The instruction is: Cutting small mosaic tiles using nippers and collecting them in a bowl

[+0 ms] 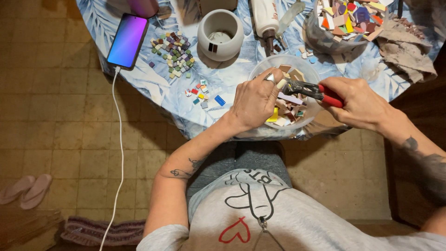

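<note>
My left hand [254, 100] pinches a small pale tile piece [289, 98] over a clear plastic bowl [265, 69] that holds several coloured tile fragments. My right hand [357, 101] grips red-handled tile nippers [310, 90], whose metal jaws meet the tile piece at my left fingertips. Both hands hover above the bowl at the near edge of the table [223, 76], which is covered with a blue leaf-print cloth.
A phone [127, 41] with a lit screen and white cable [120, 139] lies at the left. Small mosaic tiles [175, 53] are heaped beside a white round pot [220, 33]. A second bowl of tile pieces [346, 21], a glue bottle [265, 18] and crumpled paper [406, 46] stand at the back right. Slippers [25, 189] lie on the floor.
</note>
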